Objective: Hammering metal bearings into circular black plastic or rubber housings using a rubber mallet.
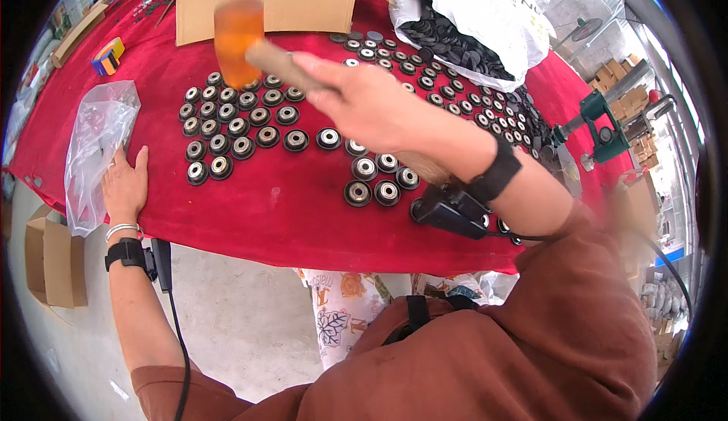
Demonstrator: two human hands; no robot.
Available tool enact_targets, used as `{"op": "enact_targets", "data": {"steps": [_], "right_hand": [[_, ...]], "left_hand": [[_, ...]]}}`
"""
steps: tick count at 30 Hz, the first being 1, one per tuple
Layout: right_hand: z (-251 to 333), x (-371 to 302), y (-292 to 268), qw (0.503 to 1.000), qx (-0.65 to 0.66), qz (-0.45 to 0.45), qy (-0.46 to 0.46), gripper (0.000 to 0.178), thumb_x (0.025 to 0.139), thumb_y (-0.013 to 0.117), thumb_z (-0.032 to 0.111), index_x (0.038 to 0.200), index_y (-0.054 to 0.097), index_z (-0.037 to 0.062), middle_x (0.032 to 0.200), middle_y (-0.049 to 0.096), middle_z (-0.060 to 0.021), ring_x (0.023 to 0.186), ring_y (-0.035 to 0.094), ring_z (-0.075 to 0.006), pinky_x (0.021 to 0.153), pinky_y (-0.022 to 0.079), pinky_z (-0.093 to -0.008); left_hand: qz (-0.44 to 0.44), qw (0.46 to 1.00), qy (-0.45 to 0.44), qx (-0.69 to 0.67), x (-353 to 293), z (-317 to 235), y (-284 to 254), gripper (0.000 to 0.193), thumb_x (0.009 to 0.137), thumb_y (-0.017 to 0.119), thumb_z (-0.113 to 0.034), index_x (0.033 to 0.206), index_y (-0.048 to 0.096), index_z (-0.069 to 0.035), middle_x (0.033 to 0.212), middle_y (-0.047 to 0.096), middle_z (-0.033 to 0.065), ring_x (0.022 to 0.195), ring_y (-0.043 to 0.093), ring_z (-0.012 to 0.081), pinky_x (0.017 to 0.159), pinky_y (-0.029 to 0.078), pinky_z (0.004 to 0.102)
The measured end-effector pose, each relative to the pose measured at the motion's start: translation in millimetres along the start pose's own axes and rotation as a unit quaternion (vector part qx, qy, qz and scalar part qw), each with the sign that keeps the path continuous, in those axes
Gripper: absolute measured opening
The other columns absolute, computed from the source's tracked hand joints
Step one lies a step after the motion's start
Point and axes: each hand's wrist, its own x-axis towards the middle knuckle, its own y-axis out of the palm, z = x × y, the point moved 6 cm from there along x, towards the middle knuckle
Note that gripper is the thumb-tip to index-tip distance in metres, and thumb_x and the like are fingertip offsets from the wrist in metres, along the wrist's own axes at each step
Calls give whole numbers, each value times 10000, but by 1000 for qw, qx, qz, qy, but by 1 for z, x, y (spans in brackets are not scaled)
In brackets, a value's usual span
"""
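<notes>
My right hand (368, 103) is wrapped round the handle of a mallet (240, 42) with an amber, see-through head. The mallet is raised over the table and blurred by motion. Below its head stand rows of black-rimmed metal rollers (237, 127), each with a hole in the centre. My left hand (125, 186) lies flat on the table, thumb apart. Its fingertips reach the edge of a clear plastic bag (95, 144) and are partly hidden there.
A red cloth (280, 231) covers the table. More rollers (387, 192) and small black-rimmed discs (447, 91) spread to the right. Black discs spill from a white sack (485, 12). A cardboard box (311, 8), a tape roll (108, 55) and a green clamp-like tool (604, 129) stand around.
</notes>
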Motion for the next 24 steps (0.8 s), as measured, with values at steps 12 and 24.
{"op": "enact_targets", "data": {"steps": [12, 24], "right_hand": [[7, 30, -38, 999, -19, -49, -10, 454, 917, 486, 190, 1353, 421, 81, 915, 644, -182, 735, 623, -241, 691, 494, -330], [-3, 67, -44, 999, -29, -34, 6, 477, 927, 479, 226, 1384, 390, 121, 701, 585, -91, 525, 567, -155, 501, 500, -297]], "left_hand": [[-14, 1000, 2, 1, 0, 0, 3, 633, 901, 436, -491, 1267, 466, 25, 1124, 575, 285, 1065, 537, 422, 947, 388, 455], [-2, 1000, -11, 9, -6, -5, -3, 624, 900, 441, -482, 1266, 462, 24, 1121, 575, 280, 1060, 533, 423, 950, 384, 458]]}}
